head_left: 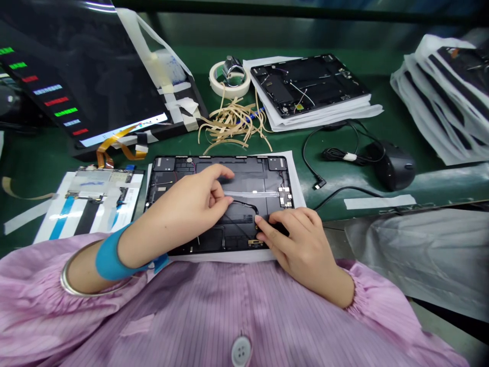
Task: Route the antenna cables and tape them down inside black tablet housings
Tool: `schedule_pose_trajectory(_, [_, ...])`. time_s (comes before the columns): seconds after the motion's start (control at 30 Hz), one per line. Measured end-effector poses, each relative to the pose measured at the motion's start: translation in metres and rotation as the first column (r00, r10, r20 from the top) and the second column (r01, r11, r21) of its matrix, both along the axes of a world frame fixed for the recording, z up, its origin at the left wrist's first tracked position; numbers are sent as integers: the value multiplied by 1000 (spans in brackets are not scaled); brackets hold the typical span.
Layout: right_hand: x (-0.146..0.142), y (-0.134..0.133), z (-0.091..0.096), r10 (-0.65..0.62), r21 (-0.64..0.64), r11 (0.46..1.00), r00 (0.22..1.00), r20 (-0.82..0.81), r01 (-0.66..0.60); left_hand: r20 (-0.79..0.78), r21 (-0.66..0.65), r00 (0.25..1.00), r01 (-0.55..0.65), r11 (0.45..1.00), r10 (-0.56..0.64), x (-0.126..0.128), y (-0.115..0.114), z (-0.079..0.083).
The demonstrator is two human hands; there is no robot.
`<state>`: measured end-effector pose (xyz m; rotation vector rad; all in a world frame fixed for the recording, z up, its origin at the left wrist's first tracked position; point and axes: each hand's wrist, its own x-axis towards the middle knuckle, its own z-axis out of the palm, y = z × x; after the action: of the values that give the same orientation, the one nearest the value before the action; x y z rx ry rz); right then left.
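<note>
A black tablet housing [248, 171] lies in front of me on white sheets, its inner side up. My left hand [191, 196] reaches over it from the left, thumb and forefinger pinching a thin black cable [247, 204]. The cable runs right, then bends down toward my right hand [300, 234]. Two fingertips of that hand close on the cable's lower end at the housing's right part; the exact contact is partly hidden. A clear flat strip [252, 194] leads to a small white-padded board [284, 197] on the right. My left wrist wears a blue band [114, 253].
A lit display [87, 61] leans at back left, joined by orange flex cables [114, 145] to a panel [57, 216]. Behind are tape rolls [229, 90], tan strips [233, 122] and another housing [309, 84]. Right are a mouse [393, 165], cables and wrapped parts [431, 97].
</note>
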<state>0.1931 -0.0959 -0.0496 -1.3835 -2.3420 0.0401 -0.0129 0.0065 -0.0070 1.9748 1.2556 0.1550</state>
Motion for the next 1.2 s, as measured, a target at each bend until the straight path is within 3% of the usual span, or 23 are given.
schedule_pose_trajectory(0.2, [-1,0,0,-9,-31,999,1000,16,9,4,-84,1000,31,996,-31,-4,3,-4])
schedule_pose_trajectory(0.53, [-1,2,2,-10,-114,993,1000,20,12,-24,-44,998,52,998,-53,-4,3,-10])
schedule_pose_trajectory(1.2, [-5,9,3,11,-146,989,995,99,3,-30,-3,997,65,998,-65,-2,5,-14])
